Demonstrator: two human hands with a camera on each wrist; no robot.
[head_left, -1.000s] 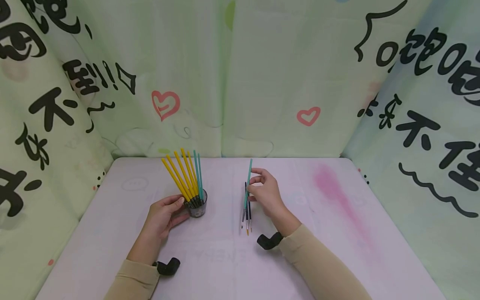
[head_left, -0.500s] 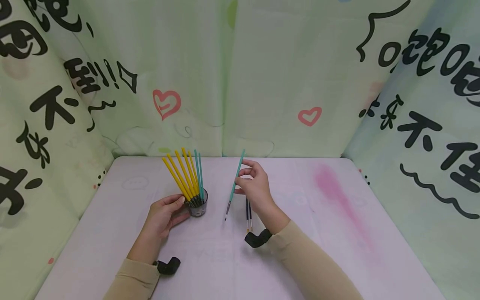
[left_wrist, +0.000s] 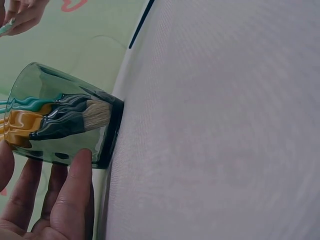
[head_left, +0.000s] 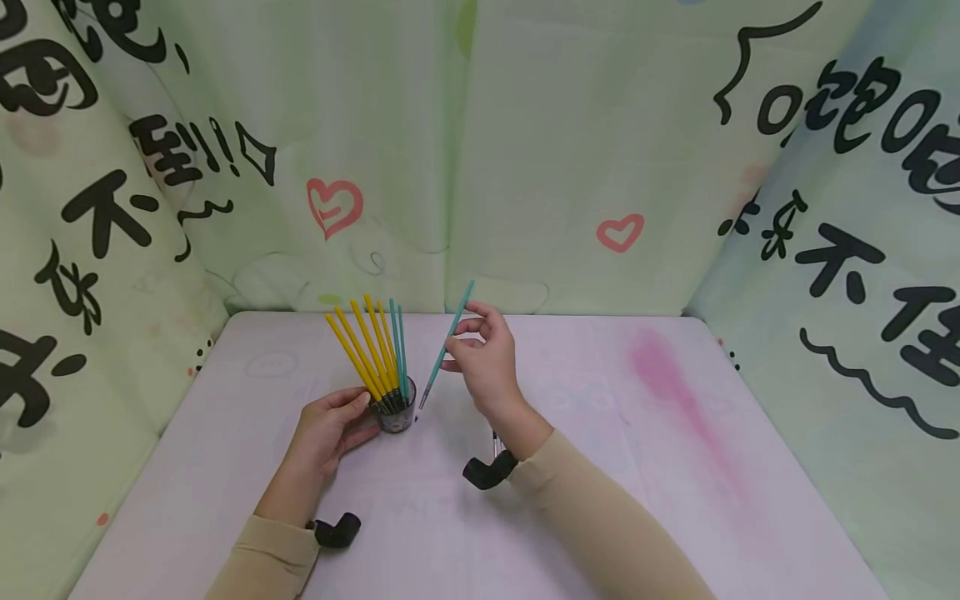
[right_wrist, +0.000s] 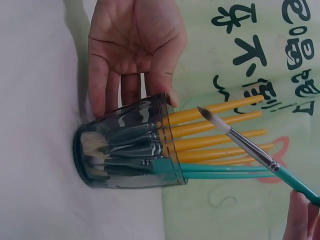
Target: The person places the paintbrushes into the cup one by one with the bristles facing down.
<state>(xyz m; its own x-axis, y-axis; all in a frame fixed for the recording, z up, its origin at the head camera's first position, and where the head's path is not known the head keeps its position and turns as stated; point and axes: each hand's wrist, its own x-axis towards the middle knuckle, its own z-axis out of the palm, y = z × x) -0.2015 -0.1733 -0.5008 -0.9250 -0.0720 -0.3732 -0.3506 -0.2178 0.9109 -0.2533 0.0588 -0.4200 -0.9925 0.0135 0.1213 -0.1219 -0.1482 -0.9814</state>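
Note:
My left hand [head_left: 322, 433] holds the side of a dark, see-through glass cup [head_left: 395, 422], thumb by the rim and fingers along the wall. Inside stand several yellow-handled paintbrushes [head_left: 352, 350] and a few teal-handled ones [head_left: 402, 354], bristles down, as the left wrist view of the cup [left_wrist: 55, 77] shows. My right hand [head_left: 487, 358] pinches a teal-handled paintbrush [head_left: 455, 321] by its handle, tilted, just right of the cup. In the right wrist view this paintbrush [right_wrist: 250, 146] has a pointed, dark-tipped bristle head and overlaps the yellow handles.
Dark-handled paintbrushes [head_left: 496, 443] lie on the pale pink tabletop [head_left: 420, 517], mostly hidden behind my right wrist and its black camera mount [head_left: 489, 472]. A printed pale green curtain [head_left: 540, 150] rises behind the table and along both sides.
My right hand has lifted the teal paintbrush from beside the dark-handled ones and carried it left to the cup. My left hand and the cup stay in place.

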